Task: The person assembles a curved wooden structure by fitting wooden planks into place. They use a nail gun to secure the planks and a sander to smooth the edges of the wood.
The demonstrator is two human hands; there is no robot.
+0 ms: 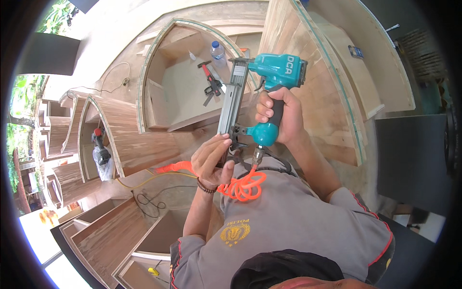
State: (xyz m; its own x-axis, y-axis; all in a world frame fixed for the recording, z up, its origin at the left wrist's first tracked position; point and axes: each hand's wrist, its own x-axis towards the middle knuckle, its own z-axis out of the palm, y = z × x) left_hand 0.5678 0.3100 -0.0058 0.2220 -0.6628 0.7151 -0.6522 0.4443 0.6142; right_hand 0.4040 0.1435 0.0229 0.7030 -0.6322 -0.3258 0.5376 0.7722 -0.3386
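Observation:
A teal pneumatic nail gun [276, 67] is held upright in front of my chest. My right hand [288, 115] wraps round its black grip. At the lower end of the grey magazine [233, 103], my left hand [210, 159] has its fingers along one side and its thumb apart below, around the magazine's end. An orange coiled air hose [245, 188] joins the metal fitting under the grip and loops beneath my left wrist. Whether nails are in the magazine cannot be seen.
Ahead stands a wooden cabinet box [175, 91] holding a bar clamp [211, 82] and a water bottle [217, 50]. A large wooden panel [308, 91] rises at right. At left, a power tool [101, 154] lies in another cabinet. Cables [151, 204] trail over the floor.

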